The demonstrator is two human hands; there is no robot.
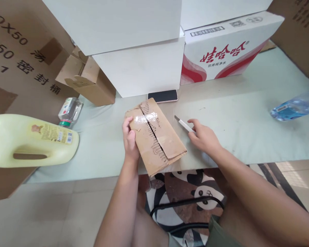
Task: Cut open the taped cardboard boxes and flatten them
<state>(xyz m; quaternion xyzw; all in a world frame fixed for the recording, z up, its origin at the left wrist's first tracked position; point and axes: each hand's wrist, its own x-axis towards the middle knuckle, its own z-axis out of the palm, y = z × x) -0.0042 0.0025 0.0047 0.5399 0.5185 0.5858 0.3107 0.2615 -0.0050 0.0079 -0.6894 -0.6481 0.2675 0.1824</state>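
A small brown cardboard box point(167, 132) sits tilted at the table's front edge, with a dark seam along its top and a strip of shiny clear tape across it. My left hand point(130, 139) grips the box by its left side, thumb on the top face. To the right of the box, my right hand point(204, 136) holds a white utility knife point(185, 125), its blade pointing up and left toward the box. Blade and box are apart. The underside of the box is hidden.
Behind the box lies a phone point(162, 96) in front of stacked white cartons point(141, 70). A yellow jug point(33, 140), a small clear bottle point(70, 111) and an opened brown box point(92, 80) stand or lie at left. A water bottle point(293, 105) lies at right.
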